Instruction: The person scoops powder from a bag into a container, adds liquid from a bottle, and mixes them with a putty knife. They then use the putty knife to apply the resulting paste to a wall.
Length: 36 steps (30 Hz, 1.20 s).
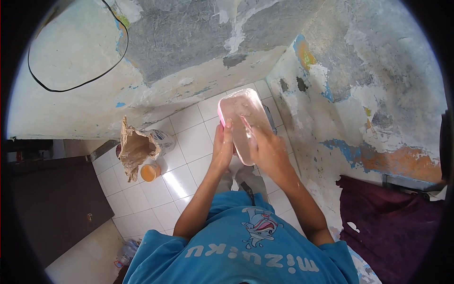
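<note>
Patchy walls (189, 42) of grey plaster and flaking cream paint, with blue and orange scraps, fill the top and right of the frame, meeting a white square-tiled floor (142, 196) in the middle. At the bottom spreads the person's turquoise, white-lettered shirt (222, 236). A flat, dark brown panel (56, 203) occupies the left edge; a maroon cloth (378, 227) hangs at lower right. A thin black cable (61, 91) loops across the upper left. Left of centre, a crumpled brown paper sack (126, 161) stands open-mouthed on the tiles.

Just above the frame's centre is a pink-sided rectangular tub (220, 112) holding pale, greyish paste (236, 106). The left hand (223, 144) grips its left side, thumb lying over the rim. The right hand (268, 147), slightly blurred, closes its fingers around a slim reddish tool (246, 123) above the tub; whether its tip touches the paste is unclear. A small round amber container (149, 173) sits beside the sack.
</note>
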### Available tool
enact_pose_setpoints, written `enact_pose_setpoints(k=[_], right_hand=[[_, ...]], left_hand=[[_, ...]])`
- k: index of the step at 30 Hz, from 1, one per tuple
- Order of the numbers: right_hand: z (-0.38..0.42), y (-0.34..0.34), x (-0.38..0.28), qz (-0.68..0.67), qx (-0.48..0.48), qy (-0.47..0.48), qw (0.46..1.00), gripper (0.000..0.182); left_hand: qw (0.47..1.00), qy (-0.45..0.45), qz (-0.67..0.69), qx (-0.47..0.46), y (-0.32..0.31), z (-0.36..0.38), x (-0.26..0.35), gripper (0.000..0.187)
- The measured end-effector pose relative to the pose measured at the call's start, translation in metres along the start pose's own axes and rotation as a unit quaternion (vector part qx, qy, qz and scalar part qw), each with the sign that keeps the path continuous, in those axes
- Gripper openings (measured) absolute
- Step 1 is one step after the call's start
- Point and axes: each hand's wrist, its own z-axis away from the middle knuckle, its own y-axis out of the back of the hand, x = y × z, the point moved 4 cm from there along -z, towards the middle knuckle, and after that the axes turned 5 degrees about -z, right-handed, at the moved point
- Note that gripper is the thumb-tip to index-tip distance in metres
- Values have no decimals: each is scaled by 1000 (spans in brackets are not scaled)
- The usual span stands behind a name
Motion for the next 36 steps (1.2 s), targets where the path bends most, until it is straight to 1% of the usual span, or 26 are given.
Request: enact_pose_setpoints(k=[2,4,5,7,8,10,12,14,16,17,19,20,22,23,24,25,26,28,30,32,34,35,36], right_hand=[[-1,-7,0,-12,1,5,1000,16],[-12,-10,1,3,3,19,1000,23],[-15,-9,2,3,4,18,1000,23],[-16,3,9,5,96,6,995,17],[-12,4,12,5,95,5,995,17],[0,-1,20,-1,14,-45,999,17],[3,-13,25,-6,17,-36,999,18],[3,-21,34,-12,19,-31,999,19],[-7,-22,49,54,45,-66,995,25],[-6,-23,55,52,46,-69,995,25],[4,-23,64,85,95,-59,990,30],[10,-29,73,82,96,-65,990,30],[21,-48,99,10,64,-103,993,31],[28,-56,108,8,63,-108,992,31],[31,-61,117,-24,92,-118,988,31],[34,-64,123,-56,119,-128,983,30],[37,-67,128,-58,117,-133,982,30],[39,-71,139,-40,113,-166,979,31],[44,-78,151,-26,117,-173,978,31],[46,-86,166,-11,121,-177,977,31],[50,-98,179,-52,102,-196,974,33],[54,-102,184,-50,103,-200,973,33],[55,-105,187,-71,106,-181,975,34]], left_hand=[[1000,-1,7,12,1,-3,-4,85],[1000,-2,0,2,-4,4,2,86],[1000,-2,-5,-7,-7,5,5,88],[1000,3,-9,-18,-3,2,2,88],[1000,7,-11,-28,-1,1,0,87],[999,23,-2,-30,5,-8,-13,86],[999,39,6,-35,1,-16,-21,84],[998,53,30,-2,-4,-19,-28,82],[999,43,12,-5,-5,-29,-40,82],[1000,30,-4,-6,-3,-36,-44,81],[999,44,-9,-7,-1,-48,-59,81],[998,57,-12,-8,0,-52,-68,82],[998,63,-2,-10,-7,-58,-77,82],[997,70,11,-10,-8,-60,-83,82],[997,72,8,-10,-8,-66,-92,82],[997,73,-9,-20,-7,-72,-106,86],[996,76,-25,-31,-5,-77,-121,91],[997,68,-32,-28,-6,-86,-137,91],[997,59,-39,-25,-7,-92,-149,91],[996,92,16,-11,-6,-97,-159,83],[996,85,0,-14,0,-107,-177,84],[997,76,-13,-16,2,-111,-186,86],[997,76,-13,-21,2,-113,-188,86]])
